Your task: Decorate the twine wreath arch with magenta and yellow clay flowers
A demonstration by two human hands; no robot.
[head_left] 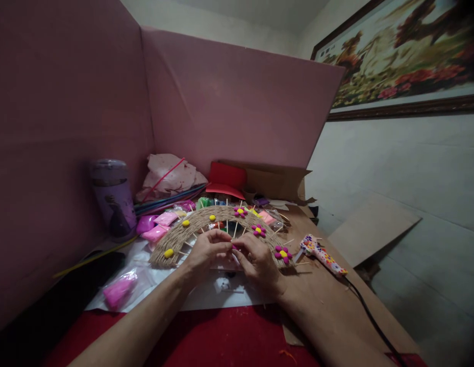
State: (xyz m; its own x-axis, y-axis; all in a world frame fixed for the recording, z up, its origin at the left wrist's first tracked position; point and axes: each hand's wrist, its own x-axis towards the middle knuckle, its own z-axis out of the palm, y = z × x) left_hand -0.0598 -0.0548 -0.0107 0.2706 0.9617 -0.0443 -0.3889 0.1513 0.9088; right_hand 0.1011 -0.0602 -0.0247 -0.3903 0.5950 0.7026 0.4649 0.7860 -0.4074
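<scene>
My left hand (211, 248) and my right hand (255, 257) meet with their fingertips pinched together over a small piece of magenta clay (234, 247). Most of that piece is hidden by the fingers. Just beyond them stands an arch of woven twine (198, 220) with thin wooden sticks poking out along both edges. On its right half sit magenta clay flowers with yellow centres, one of them a flower (258, 230) close to my right hand. The left half carries plain yellow clay dots, such as the dot (168, 253) near its lower end.
Packets of coloured clay (166, 218) lie behind the arch, and a bagged pink lump (120, 291) is at left. A purple tumbler (113, 199) stands by the pink partition (237, 97). At right rests a flower-patterned glue gun (323, 256) with a black cord (369, 311).
</scene>
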